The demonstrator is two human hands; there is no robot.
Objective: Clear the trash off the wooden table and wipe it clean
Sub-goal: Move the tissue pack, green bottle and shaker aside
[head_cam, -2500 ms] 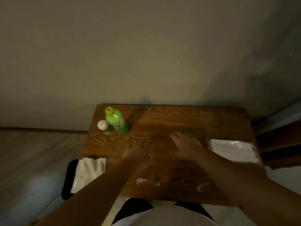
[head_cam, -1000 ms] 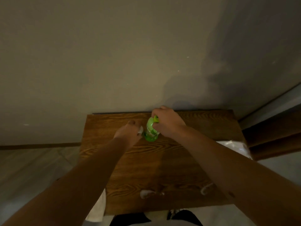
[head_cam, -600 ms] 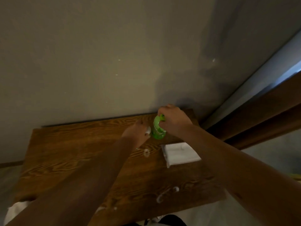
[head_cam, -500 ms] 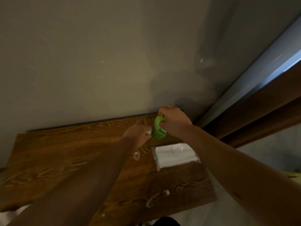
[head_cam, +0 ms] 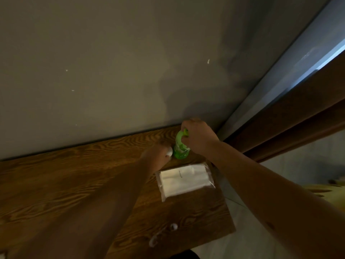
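Note:
A green plastic bottle [head_cam: 180,148] stands upright near the far right corner of the wooden table [head_cam: 56,180]. My right hand [head_cam: 197,136] is closed around its top and neck. My left hand [head_cam: 157,155] is just left of the bottle, closed on a small white-capped container [head_cam: 169,151] that is mostly hidden by the fingers. White smears [head_cam: 162,234] mark the table near its front edge.
A clear packet of white tissues [head_cam: 184,179] lies flat on the table in front of the bottle. A grey wall rises behind the table. A dark wooden frame [head_cam: 291,116] runs diagonally at the right. Pale floor shows beyond the table's right edge.
Both hands went from the table's middle to the bottle and small container and took hold of them. They moved right along the back edge, and the view swung right.

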